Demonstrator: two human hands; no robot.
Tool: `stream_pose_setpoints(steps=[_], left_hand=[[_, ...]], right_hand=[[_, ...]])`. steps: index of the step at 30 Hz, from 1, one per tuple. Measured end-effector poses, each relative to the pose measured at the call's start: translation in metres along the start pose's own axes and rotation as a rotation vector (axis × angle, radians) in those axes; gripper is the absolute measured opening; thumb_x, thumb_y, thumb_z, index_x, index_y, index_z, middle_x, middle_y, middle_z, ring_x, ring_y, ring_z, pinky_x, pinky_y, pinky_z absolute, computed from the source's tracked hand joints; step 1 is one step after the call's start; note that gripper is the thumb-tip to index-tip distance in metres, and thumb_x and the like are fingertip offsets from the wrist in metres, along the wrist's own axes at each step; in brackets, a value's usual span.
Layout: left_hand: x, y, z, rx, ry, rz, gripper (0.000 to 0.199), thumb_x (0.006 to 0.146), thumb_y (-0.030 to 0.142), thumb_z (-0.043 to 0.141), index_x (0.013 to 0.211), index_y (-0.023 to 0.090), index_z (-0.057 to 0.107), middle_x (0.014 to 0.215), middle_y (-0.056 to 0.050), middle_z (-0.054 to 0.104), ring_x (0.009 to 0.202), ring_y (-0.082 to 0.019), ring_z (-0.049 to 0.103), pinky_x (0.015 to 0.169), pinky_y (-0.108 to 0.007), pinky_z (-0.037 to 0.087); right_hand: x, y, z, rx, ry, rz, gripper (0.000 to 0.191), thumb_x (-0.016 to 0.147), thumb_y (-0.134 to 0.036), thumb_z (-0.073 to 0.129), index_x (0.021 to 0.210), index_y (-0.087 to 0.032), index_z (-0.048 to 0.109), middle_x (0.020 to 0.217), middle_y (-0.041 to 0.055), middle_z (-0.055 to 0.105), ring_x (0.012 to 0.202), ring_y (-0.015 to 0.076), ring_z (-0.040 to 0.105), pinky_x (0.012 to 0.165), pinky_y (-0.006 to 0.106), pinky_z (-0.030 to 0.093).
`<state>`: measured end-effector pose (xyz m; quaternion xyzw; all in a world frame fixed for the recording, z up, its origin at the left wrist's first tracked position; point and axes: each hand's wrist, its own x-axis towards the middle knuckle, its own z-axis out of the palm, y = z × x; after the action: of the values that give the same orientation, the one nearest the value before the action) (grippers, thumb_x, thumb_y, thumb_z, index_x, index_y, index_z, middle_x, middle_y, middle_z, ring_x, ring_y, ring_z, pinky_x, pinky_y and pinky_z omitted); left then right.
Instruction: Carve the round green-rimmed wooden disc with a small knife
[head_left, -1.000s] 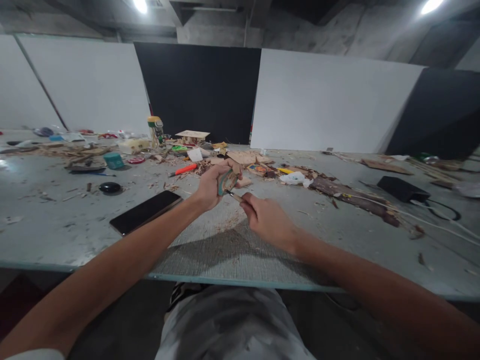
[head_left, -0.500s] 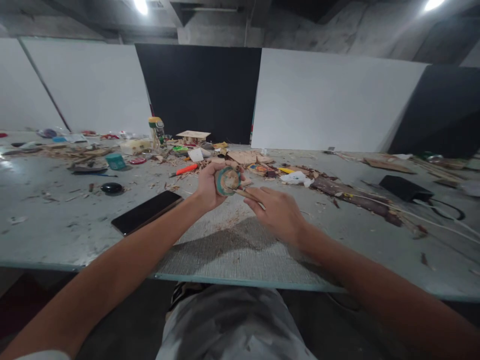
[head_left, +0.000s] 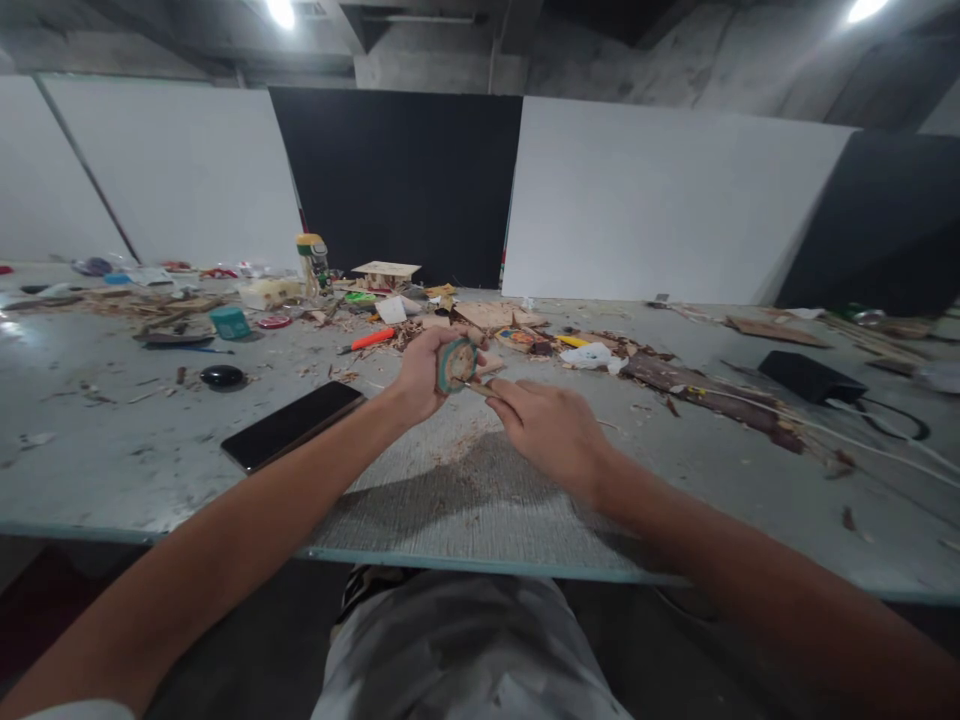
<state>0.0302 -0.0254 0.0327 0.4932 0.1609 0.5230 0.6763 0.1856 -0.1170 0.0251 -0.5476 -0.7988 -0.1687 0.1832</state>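
My left hand (head_left: 420, 378) is closed around the edge of a round wooden disc (head_left: 460, 362), whose pale face has a teal ring near the rim. The disc is held up above the table, face tilted toward me. My right hand (head_left: 551, 425) grips a thin tool with a wooden handle (head_left: 484, 389). The tool's narrow tip meets the lower part of the disc's face; its exact shape is too small to make out. Wood crumbs (head_left: 465, 460) lie on the table under both hands.
A smartphone (head_left: 294, 425) and a black computer mouse (head_left: 223, 375) lie left. An orange cutter (head_left: 372, 339), wood shavings and a crumpled tissue (head_left: 591, 356) lie beyond my hands. To the right are a bark-covered branch (head_left: 697, 390), a black box (head_left: 810, 377) and a white cable (head_left: 825, 424).
The disc has turned slightly in my left hand and shifted a little to the right. My right hand has moved slightly, with the tool tip still at the disc.
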Motion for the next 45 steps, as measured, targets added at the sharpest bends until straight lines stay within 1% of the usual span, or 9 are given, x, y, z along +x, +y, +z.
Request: stream_pose_setpoints(steps=[6, 10, 16, 21, 24, 28, 34, 41, 45], left_hand=[[-0.001, -0.004, 0.002, 0.096, 0.109, -0.035, 0.018, 0.074, 0.026, 0.046, 0.077, 0.014, 0.059, 0.077, -0.006, 0.062, 0.064, -0.016, 0.060, 0.050, -0.026, 0.049], [-0.005, -0.003, 0.003, 0.136, 0.045, -0.048, 0.018, 0.074, 0.025, 0.044, 0.075, 0.014, 0.058, 0.077, -0.008, 0.062, 0.067, -0.017, 0.061, 0.052, -0.027, 0.051], [-0.007, 0.001, 0.004, 0.105, -0.042, -0.047, 0.022, 0.074, 0.027, 0.042, 0.074, 0.013, 0.059, 0.079, -0.009, 0.063, 0.067, -0.018, 0.061, 0.056, -0.030, 0.053], [-0.006, 0.000, 0.004, 0.074, -0.009, -0.059, 0.020, 0.074, 0.025, 0.043, 0.075, 0.014, 0.059, 0.079, -0.009, 0.063, 0.068, -0.018, 0.062, 0.055, -0.029, 0.052], [-0.005, -0.002, 0.003, 0.052, 0.004, -0.085, 0.019, 0.075, 0.025, 0.043, 0.075, 0.014, 0.058, 0.079, -0.008, 0.063, 0.068, -0.018, 0.062, 0.054, -0.028, 0.052], [-0.006, 0.000, 0.002, 0.053, -0.042, -0.077, 0.021, 0.073, 0.024, 0.043, 0.075, 0.013, 0.060, 0.079, -0.010, 0.063, 0.069, -0.019, 0.063, 0.054, -0.029, 0.052], [-0.009, 0.004, 0.004, 0.085, -0.124, -0.054, 0.023, 0.072, 0.027, 0.043, 0.075, 0.012, 0.061, 0.079, -0.012, 0.065, 0.068, -0.020, 0.063, 0.058, -0.032, 0.054], [-0.006, -0.002, 0.001, 0.068, -0.046, -0.073, 0.019, 0.072, 0.023, 0.044, 0.074, 0.012, 0.060, 0.075, -0.009, 0.064, 0.064, -0.017, 0.061, 0.053, -0.028, 0.051], [-0.006, -0.002, 0.000, 0.048, -0.061, -0.076, 0.020, 0.072, 0.023, 0.044, 0.073, 0.012, 0.061, 0.078, -0.010, 0.065, 0.066, -0.018, 0.061, 0.054, -0.029, 0.052]], right_hand=[[0.006, -0.005, -0.004, 0.044, -0.063, 0.030, 0.030, 0.097, -0.030, 0.042, 0.107, -0.021, 0.069, 0.082, 0.0069, 0.072, 0.064, 0.0179, 0.058, 0.054, 0.030, 0.023], [0.016, 0.010, 0.001, 0.407, -0.153, -0.024, 0.033, 0.095, -0.028, 0.043, 0.081, -0.015, 0.070, 0.064, 0.0028, 0.058, 0.056, 0.0128, 0.047, 0.054, 0.028, 0.025], [0.019, 0.022, 0.007, 0.961, -0.457, 0.155, 0.047, 0.097, -0.049, 0.033, 0.099, -0.015, 0.066, 0.050, -0.0088, 0.025, 0.040, 0.0096, 0.023, 0.044, 0.025, 0.023], [0.009, 0.008, 0.007, 0.449, -0.084, 0.016, 0.032, 0.094, -0.032, 0.044, 0.086, -0.017, 0.071, 0.063, 0.0019, 0.057, 0.057, 0.0131, 0.047, 0.054, 0.027, 0.027], [0.002, 0.002, 0.007, 0.171, 0.025, -0.010, 0.032, 0.095, -0.031, 0.043, 0.104, -0.021, 0.071, 0.078, 0.0052, 0.068, 0.061, 0.0157, 0.052, 0.056, 0.029, 0.025], [0.004, 0.006, 0.007, 0.352, -0.020, -0.017, 0.033, 0.094, -0.031, 0.043, 0.091, -0.017, 0.073, 0.067, 0.0028, 0.062, 0.056, 0.0132, 0.047, 0.054, 0.028, 0.026], [0.015, 0.017, 0.007, 0.883, -0.351, 0.083, 0.045, 0.097, -0.041, 0.035, 0.096, -0.013, 0.070, 0.047, -0.0071, 0.031, 0.041, 0.0102, 0.029, 0.046, 0.024, 0.025], [0.001, 0.003, 0.005, 0.211, 0.043, -0.012, 0.031, 0.093, -0.030, 0.045, 0.102, -0.020, 0.073, 0.078, 0.0056, 0.069, 0.060, 0.0153, 0.052, 0.056, 0.027, 0.027], [0.005, 0.007, 0.007, 0.424, -0.036, -0.011, 0.032, 0.093, -0.030, 0.045, 0.089, -0.017, 0.073, 0.064, 0.0021, 0.060, 0.054, 0.0124, 0.045, 0.054, 0.027, 0.026]])
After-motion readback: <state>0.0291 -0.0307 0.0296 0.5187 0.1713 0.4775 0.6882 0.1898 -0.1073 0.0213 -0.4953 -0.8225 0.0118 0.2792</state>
